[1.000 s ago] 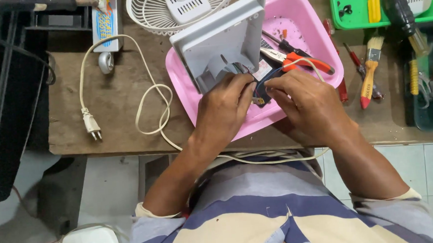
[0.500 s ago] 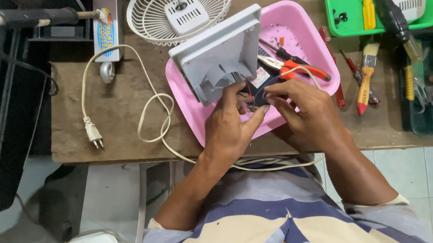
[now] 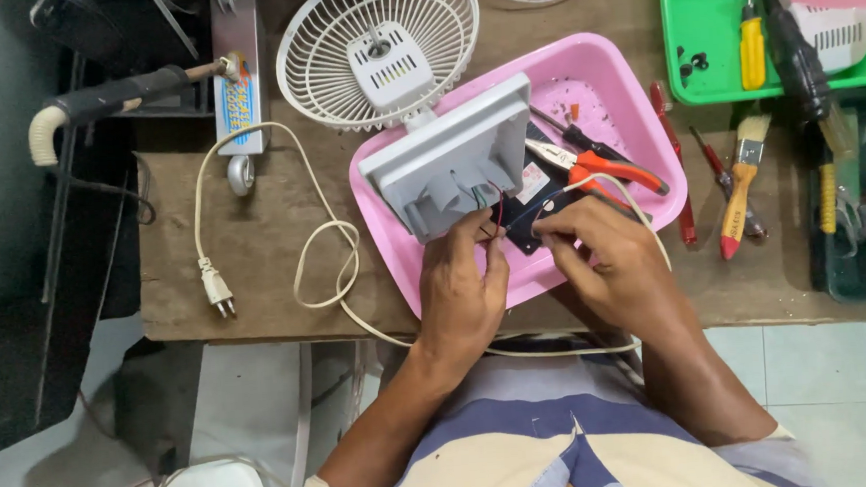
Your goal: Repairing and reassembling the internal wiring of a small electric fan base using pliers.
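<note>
Wires [image 3: 496, 213] pulled further out (both hands)

Two trays [image 3: 638, 161] [image 3: 683, 68], one paintbrush [image 3: 740, 190], perhaps three screwdrivers [image 3: 751, 38].

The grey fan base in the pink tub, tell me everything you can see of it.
The grey fan base looks like moulded plastic, a squarish panel tipped on edge over the pink tub, its ribbed hollow underside facing the person. Thin red and dark wires hang from its opening. The left hand pinches those wires just below it; the white fan grille adjoins behind.
</note>
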